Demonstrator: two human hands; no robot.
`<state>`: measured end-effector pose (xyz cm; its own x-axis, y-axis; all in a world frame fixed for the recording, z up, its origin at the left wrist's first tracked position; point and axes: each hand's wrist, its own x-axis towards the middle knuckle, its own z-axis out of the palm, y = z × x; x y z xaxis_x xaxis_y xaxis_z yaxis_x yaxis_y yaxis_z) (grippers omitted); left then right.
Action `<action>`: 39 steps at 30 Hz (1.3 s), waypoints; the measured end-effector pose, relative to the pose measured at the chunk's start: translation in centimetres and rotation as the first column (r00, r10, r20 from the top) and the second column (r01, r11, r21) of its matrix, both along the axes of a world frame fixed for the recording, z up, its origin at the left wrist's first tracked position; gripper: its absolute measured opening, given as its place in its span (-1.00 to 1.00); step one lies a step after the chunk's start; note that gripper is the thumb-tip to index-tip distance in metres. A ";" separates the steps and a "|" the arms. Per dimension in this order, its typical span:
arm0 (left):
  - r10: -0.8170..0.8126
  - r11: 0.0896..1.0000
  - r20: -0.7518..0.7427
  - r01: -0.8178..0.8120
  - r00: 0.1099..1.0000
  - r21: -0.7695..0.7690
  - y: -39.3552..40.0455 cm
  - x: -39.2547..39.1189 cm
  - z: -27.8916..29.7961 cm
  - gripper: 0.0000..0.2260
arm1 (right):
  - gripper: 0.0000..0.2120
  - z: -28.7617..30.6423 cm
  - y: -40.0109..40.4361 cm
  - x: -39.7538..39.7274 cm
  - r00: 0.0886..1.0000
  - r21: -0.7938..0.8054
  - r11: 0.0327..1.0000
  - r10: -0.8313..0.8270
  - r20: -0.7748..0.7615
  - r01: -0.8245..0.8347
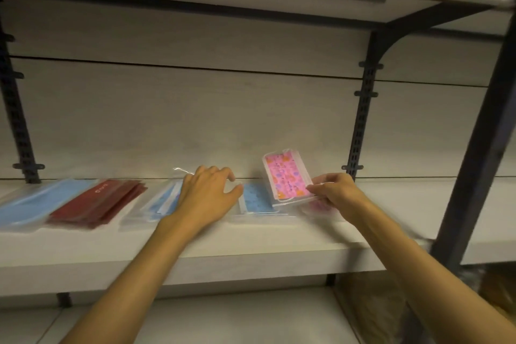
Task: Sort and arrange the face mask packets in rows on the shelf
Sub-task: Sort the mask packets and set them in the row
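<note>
Pink patterned packet (287,177) is up off the shelf (251,254), tilted, pinched at its lower edge by the right hand (335,193). The left hand (206,195) rests on a blue-and-white packet (164,201), fingers loosely bent. Placing step, I'd say. Next it needs laying flat on the other pink packet (321,207), beside the blue patterned packet (257,198), squared to the row.

I count three blue: plain blue packet (33,204), blue-and-white packet (164,204), patterned blue packet (258,198). Two pink: raised pink packet (287,176), flat pink packet (321,207). One dark red pile (95,201), its count blurred.
</note>
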<state>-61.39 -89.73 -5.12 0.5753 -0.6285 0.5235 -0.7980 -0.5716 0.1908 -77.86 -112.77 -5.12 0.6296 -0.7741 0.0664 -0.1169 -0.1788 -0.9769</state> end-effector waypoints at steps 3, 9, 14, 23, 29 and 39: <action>0.008 1.000 -0.020 -0.008 1.000 0.009 -0.1 -0.2 -0.2 -0.71 | -0.82 -0.2 -2.1 -1.5 0.999 0.012 0.999 -0.032 -0.015 0.032; -0.014 1.000 -0.014 0.013 1.000 -0.014 -0.1 -1.0 -1.0 -0.83 | -0.85 -1.6 -5.4 -2.3 0.931 -0.384 0.908 -0.274 -0.241 0.168; 0.000 1.000 -0.018 0.000 1.000 -0.011 0.1 -1.8 -1.3 -0.85 | -0.41 -2.0 -4.9 -3.1 0.793 -0.711 0.703 -0.429 -0.432 -0.007; 0.014 1.000 -0.020 -0.014 1.000 0.001 0.2 -2.6 -1.6 -0.85 | -0.69 -3.3 -3.5 -3.3 0.871 -0.733 0.656 -0.239 -0.429 -0.181; 0.018 1.000 -0.035 -0.018 0.999 0.000 1.3 -2.7 -1.5 -0.79 | -0.68 -2.5 -2.3 -3.9 0.871 -0.794 0.588 -0.298 -0.392 -0.155; -0.010 0.999 -0.116 0.004 0.993 -0.047 9.0 -2.0 -1.9 -0.64 | -0.72 -2.2 10.2 -0.3 0.966 -0.825 0.530 -0.037 -0.256 -0.198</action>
<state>-63.35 -80.77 -7.05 0.6297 -0.6089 0.4824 -0.7728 -0.5544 0.3090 -78.17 -102.55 -7.30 0.7726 -0.3772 0.5108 -0.2396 -0.9181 -0.3157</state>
